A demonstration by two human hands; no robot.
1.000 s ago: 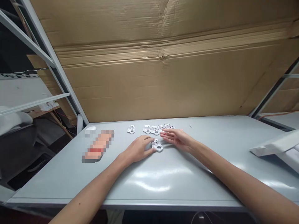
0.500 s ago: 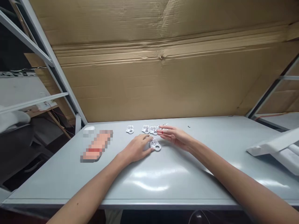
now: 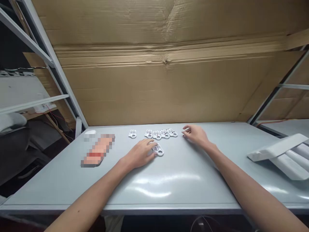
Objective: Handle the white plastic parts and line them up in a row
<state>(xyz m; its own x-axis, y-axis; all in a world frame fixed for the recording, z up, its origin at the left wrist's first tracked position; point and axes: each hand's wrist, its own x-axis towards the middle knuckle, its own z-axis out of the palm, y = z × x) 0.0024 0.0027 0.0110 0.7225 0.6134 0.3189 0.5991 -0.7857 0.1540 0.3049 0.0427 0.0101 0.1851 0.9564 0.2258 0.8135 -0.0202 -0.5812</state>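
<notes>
My left hand (image 3: pixel 141 153) rests on the table, thumb and fingers closed around the left edge of a small white flat part (image 3: pixel 158 150) with a round ring hole at one end. Farther back lies a row of similar white parts (image 3: pixel 156 135), the rightmost part (image 3: pixel 172 132) turned at an angle. Another such part (image 3: pixel 132 134) sits apart on the left. My right hand (image 3: pixel 195 134) is just right of the row, low over the table, fingers loosely curled with a gap between them. Nothing shows in it, though its palm side is hidden.
A blurred-out orange and red item (image 3: pixel 98 150) lies on the left of the grey table (image 3: pixel 178 183), with a small white object (image 3: pixel 90 132) behind it. White folded pieces (image 3: pixel 280 153) lie at the right. Cardboard (image 3: pixel 154 90) walls off the back, between metal frame posts.
My right hand has moved right, away from the row, uncovering its right-hand parts, and its fingers have curled. It now covers where a small black piece lay. My left hand keeps its hold.
</notes>
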